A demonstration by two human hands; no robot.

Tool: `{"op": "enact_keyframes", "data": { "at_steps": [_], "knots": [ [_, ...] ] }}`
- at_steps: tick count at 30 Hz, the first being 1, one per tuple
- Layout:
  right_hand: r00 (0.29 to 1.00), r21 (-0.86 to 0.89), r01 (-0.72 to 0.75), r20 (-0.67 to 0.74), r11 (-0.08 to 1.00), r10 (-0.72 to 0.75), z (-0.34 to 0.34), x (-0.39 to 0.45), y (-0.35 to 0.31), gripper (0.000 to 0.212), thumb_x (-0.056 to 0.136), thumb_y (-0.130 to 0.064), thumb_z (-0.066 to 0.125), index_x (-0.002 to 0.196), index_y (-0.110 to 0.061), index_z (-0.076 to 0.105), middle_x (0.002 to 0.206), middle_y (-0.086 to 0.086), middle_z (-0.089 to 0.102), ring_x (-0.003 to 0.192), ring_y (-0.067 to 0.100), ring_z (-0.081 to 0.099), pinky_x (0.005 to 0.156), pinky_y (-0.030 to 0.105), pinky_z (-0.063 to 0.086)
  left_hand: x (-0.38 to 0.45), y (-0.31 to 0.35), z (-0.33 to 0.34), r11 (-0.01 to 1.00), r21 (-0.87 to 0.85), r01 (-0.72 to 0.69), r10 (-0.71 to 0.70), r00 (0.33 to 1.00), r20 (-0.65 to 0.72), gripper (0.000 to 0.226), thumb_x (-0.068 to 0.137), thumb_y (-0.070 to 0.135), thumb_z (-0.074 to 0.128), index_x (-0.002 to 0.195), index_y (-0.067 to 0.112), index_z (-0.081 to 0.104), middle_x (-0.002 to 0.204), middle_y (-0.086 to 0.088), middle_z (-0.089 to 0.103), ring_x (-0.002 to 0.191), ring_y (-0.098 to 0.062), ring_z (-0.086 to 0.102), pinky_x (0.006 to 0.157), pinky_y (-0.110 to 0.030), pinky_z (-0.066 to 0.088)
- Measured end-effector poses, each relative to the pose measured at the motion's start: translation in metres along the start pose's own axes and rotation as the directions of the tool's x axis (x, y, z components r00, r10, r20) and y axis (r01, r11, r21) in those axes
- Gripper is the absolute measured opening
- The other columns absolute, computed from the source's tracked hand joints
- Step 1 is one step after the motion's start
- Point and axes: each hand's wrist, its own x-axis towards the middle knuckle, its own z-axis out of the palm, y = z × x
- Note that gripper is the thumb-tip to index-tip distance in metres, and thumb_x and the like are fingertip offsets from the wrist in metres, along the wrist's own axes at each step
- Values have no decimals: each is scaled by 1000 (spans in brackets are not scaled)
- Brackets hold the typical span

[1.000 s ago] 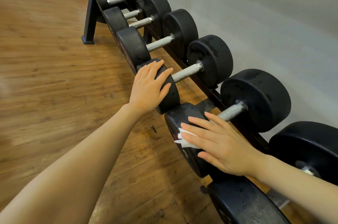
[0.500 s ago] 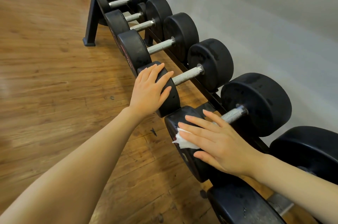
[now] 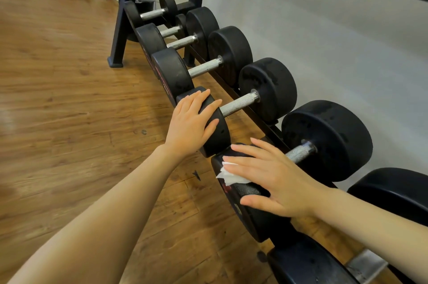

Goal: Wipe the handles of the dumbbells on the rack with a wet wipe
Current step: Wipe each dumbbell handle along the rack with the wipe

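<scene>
**Wipe is on the weight head, not the handle yet**

Closest to the camera, the right hand [image 3: 275, 179] lies flat with straight fingers, pressing a white wet wipe [image 3: 228, 176] onto the top of the near head of a big dumbbell [image 3: 328, 140]. It isn't clenched around anything, just palm-down on the wipe. That dumbbell's knurled handle [image 3: 300, 152] pokes out past the knuckles, and the wipe isn't touching it.

Compared with a second ago, not much has moved. The right hand sits in nearly the same spot on the same head, fingers maybe slid a touch further forward, the wipe bunched under the fingertips as before. So as I read it, the actual handle wiping on this one hasn't started; the hand needs to shift over to the bar and wrap around it.

A bit further out, the left hand [image 3: 192, 123] rests open on the front head of the next dumbbell [image 3: 266, 89], fingers draped over the edge, same as before.

Beyond that, more dumbbells line the rack [image 3: 122, 28] along the wall, handles bare. Wooden floor [image 3: 58, 98] to the left.
</scene>
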Motion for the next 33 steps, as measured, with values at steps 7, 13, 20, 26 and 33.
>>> {"op": "enact_keyframes", "data": {
  "at_steps": [7, 13, 20, 26, 33],
  "knots": [
    [999, 22, -42, -21, 999, 42, 3, 14, 5, 59, 97, -60, 33, 135, -20, 56, 139, -10, 54, 139, 3, 32, 120, 32, 12, 0, 2, -2, 1000, -16, 15, -15, 1000, 13, 52, 97, 44, 38, 143, 23, 48, 149, -10, 43, 138, -30, 37, 113, -45, 27],
    [997, -2, -15, -76, 1000, 15, -1, -13, 5, 47, 100, -46, 41, 134, -18, 56, 139, -7, 54, 136, 4, 38, 117, 31, 23, -2, 2, -4, 1000, -14, 23, -23, 999, 29, 51, 98, 44, 38, 144, 24, 46, 149, -10, 43, 138, -31, 37, 114, -45, 26],
    [860, 433, -284, -279, 856, 427, 1, -1, 27, 35, 97, -25, 55, 132, -20, 56, 131, -8, 60, 122, -10, 47, 103, 12, 38, -2, 6, -5, 999, -11, 40, -40, 999, 24, 50, 97, 34, 56, 145, 23, 46, 151, -11, 42, 141, -32, 35, 116, -46, 20],
    [688, 560, -408, -331, 721, 646, 4, 36, 67, 33, 97, -19, 55, 129, -13, 61, 121, -7, 62, 106, -8, 51, 84, -4, 33, -2, 12, -17, 997, 13, 75, -76, 988, 131, 50, 103, 40, 42, 151, 28, 35, 160, -7, 27, 149, -26, 19, 119, -40, 7],
    [605, 603, -479, -300, 638, 737, 27, 80, 95, 36, 99, -24, 53, 131, -10, 58, 123, 5, 64, 111, 10, 57, 81, 0, 34, 8, 14, -30, 965, -38, 259, -251, 956, 151, 50, 103, 41, 40, 151, 27, 35, 161, -4, 25, 149, -25, 18, 119, -40, 15]
  ]
}}
